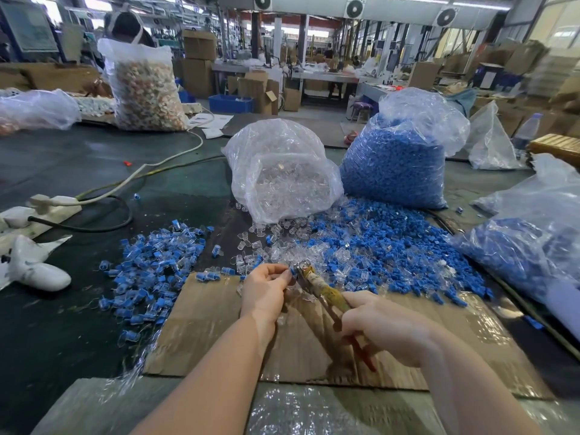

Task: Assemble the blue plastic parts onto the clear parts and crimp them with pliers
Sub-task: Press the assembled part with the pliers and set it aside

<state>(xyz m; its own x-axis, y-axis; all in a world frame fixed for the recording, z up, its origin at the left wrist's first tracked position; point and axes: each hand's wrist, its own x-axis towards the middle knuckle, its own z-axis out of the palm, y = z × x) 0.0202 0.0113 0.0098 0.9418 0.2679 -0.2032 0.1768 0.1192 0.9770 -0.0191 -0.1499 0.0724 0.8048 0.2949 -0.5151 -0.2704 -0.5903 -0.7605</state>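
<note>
A factory hall's dark green tabletop (78,171) carries the work, with a flattened sheet of tape-covered brown cardboard (204,312) nearest the person.

Above that sheet, the left hand (266,287) pinches a small blue-and-clear plastic piece (292,272) between its fingertips, its grip clamped on it. The right hand (383,328) is wrapped around the yellowed, red-tipped handles of a pair of worn metal pliers (317,282), its grip closed on them. The pliers' nose meets the small piece at the left fingertips; whether the jaws have fully squeezed it is too small to tell. This looks like the crimping step on one piece.

Just beyond, on the left, lies a heap of joined blue-and-clear pieces (150,271), which I take to be the finished ones. On the right is a wider spill of loose blue plastic parts (376,243), mixed with loose clear plastic parts (270,243) towards the middle.

Farther back stand a clear plastic bag of clear parts (282,171) and a fuller clear plastic bag of blue parts (395,158); another bag of blue parts (521,255) lies at the right edge.

Judging by these stocks against the finished heap, only a small share is done and much remains.
</note>
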